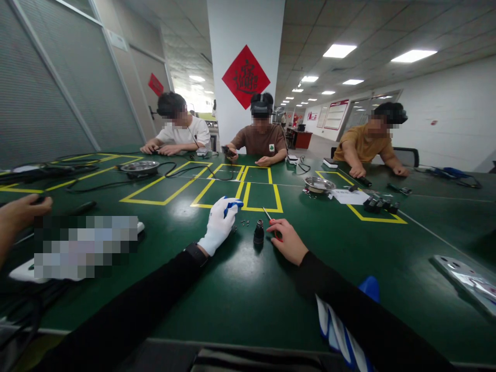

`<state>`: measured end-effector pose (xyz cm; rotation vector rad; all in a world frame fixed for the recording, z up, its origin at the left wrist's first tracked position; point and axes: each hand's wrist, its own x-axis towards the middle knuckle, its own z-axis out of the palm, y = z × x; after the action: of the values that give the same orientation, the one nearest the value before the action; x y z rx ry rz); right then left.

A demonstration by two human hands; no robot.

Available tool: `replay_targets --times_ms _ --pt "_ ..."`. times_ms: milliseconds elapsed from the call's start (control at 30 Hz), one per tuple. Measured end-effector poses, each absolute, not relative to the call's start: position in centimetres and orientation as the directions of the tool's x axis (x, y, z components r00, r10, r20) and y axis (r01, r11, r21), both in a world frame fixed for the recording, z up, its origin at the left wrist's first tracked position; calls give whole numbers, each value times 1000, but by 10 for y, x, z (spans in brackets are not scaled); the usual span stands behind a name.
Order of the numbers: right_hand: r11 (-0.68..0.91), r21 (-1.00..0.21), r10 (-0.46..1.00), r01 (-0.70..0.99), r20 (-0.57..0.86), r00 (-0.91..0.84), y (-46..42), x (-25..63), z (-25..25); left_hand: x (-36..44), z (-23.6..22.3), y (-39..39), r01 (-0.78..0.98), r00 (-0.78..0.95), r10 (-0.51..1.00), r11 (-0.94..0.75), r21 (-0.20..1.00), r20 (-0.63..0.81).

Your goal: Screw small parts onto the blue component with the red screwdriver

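My left hand (219, 223) wears a white glove with blue-coated fingertips. Its fingers are curled together above the green table, and what they may hold is hidden. My bare right hand (289, 242) has thumb and fingers closed around the red handle of a screwdriver (267, 215), whose thin shaft points away to the upper left. Between both hands a black cylindrical part (259, 233) with a narrower top stands upright. Several small screws (245, 222) lie just left of it, near my gloved fingers.
A loose blue-and-white glove (341, 330) lies under my right forearm. A pixelated white object (139, 227) and a neighbour's hand (27, 211) are at left. Metal bowls (320, 184), black parts (382, 204) and a phone-like object (467, 281) lie about. Three people sit opposite.
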<state>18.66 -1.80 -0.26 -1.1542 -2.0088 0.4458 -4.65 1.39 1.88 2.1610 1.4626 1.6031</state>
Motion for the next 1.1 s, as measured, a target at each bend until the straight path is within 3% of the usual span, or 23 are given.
replay_targets --times_ms 167,333,433,567,667,900,1100 --pt "505 -555 844 661 479 -243 -23 185 5 -40 26 0 643 23 656 -587 491 754" --pt "569 -522 748 636 650 -135 -32 183 25 -35 30 -14 595 212 452 -763 252 866" --pt "704 -427 591 567 796 -135 -44 182 37 -32 33 -23 533 319 325 -838 115 890" --pt "901 -136 274 411 915 -297 -60 178 42 -24 36 -35 441 410 202 -898 1 889" --pt "936 -59 202 348 898 -391 -65 174 41 -18 36 -40 391 442 170 -920 -18 881" --pt "934 -64 224 351 871 -437 -62 173 39 -15 32 -37 340 494 136 -939 -47 859" --pt "944 -93 247 315 833 -495 -60 174 39 -15 30 -39 355 531 192 -935 -11 825"
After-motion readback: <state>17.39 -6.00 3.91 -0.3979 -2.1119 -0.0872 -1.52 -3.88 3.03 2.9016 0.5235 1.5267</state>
